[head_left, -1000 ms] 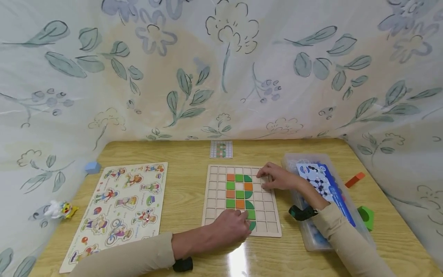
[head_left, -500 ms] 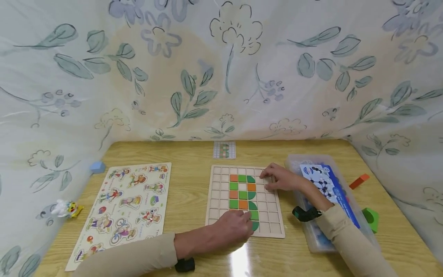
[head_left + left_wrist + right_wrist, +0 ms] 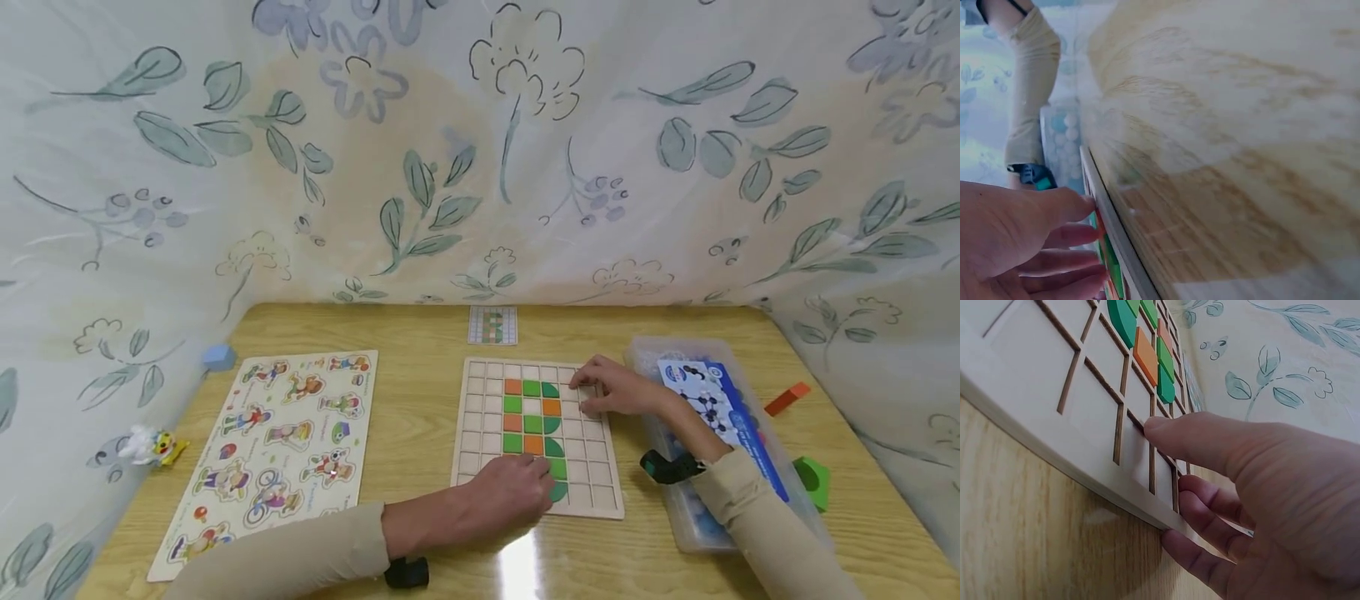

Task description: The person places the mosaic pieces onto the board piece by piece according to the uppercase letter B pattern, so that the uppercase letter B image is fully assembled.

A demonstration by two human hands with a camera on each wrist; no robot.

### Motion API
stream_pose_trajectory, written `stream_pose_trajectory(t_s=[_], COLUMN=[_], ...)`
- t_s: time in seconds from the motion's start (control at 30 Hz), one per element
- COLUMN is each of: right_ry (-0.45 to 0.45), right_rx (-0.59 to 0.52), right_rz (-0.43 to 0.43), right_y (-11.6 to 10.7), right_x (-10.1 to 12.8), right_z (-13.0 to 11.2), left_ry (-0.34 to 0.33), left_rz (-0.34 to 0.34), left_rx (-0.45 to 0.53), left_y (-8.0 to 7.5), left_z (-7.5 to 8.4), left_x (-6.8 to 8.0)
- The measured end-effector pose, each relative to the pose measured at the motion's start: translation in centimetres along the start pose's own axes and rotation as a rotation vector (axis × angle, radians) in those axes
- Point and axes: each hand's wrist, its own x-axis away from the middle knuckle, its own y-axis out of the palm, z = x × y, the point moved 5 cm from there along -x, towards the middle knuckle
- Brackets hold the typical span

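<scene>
A square wooden grid board (image 3: 592, 475) lies on the table, with orange and green square tiles (image 3: 532, 424) and dark green quarter-round tiles (image 3: 551, 390) in its cells. My left hand (image 3: 510, 492) reaches over the front of the board, fingertips at the lower tiles and covering some of them. In the left wrist view, that hand's thumb and extended fingers (image 3: 1072, 234) meet the tiles. My right hand (image 3: 618, 390) is at the far right corner. Its thumb (image 3: 1172, 434) rests on the bare grid and its loosely bent fingers are at the board's edge.
A small printed pattern card (image 3: 492, 326) lies behind the board. To the left is a picture puzzle board (image 3: 258, 442), near a blue block (image 3: 220, 357) and a toy bird (image 3: 155, 446). A clear plastic box (image 3: 693, 533), a red block (image 3: 787, 399) and a green block (image 3: 812, 483) are at the right.
The head view has turned slightly, so everything sits a little farther right in it. Both hands stay in the same places on the board, and the visible tiles have not moved.
</scene>
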Motion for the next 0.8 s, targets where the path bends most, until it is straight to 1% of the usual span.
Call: stream_pose_trajectory(t_s=[0.1,0.2,0.3,0.43,0.5,0.53,0.6,0.67,0.73,0.8], right_ry=[0.005,0.006,0.009,0.014,0.018,0.01,-0.003,-0.017,-0.037,-0.027], right_rx=[0.002,0.001,0.013,0.013,0.0,-0.006,-0.009,-0.001,0.012,0.034], right_rz=[-0.009,0.011,0.024,0.007,0.008,0.01,0.018,0.022,0.022,0.029], right_y=[0.0,-0.2,-0.4,-0.3,-0.2,-0.2,-0.3,-0.4,-0.6,-1.1], right_x=[0.2,0.2,0.4,0.7,0.7,0.7,0.5,0.2,0.0,0.1], right_z=[0.1,0.0,-0.1,-0.1,-0.1,-0.2,-0.2,-0.3,-0.6,-1.0], left_ry=[0.033,0.061,0.066,0.063,0.058,0.05,0.033,-0.007,-0.061,-0.117], left_rz=[0.015,0.032,0.016,-0.001,0.017,0.035,0.074,0.114,0.132,0.126], left_rx=[0.01,0.018,0.062,0.123,0.143,0.138,0.103,0.085,0.078,0.118], left_y=[-0.3,-0.4,-0.2,0.2,0.1,0.0,-0.4,-0.9,-1.2,-1.3], left_z=[0.4,0.5,0.6,0.5,0.3,0.2,-0.3,-1.3,-2.7,-4.5], left_x=[-0.2,-0.2,-0.3,-0.1,0.1,0.1,0.1,0.2,0.6,1.1])
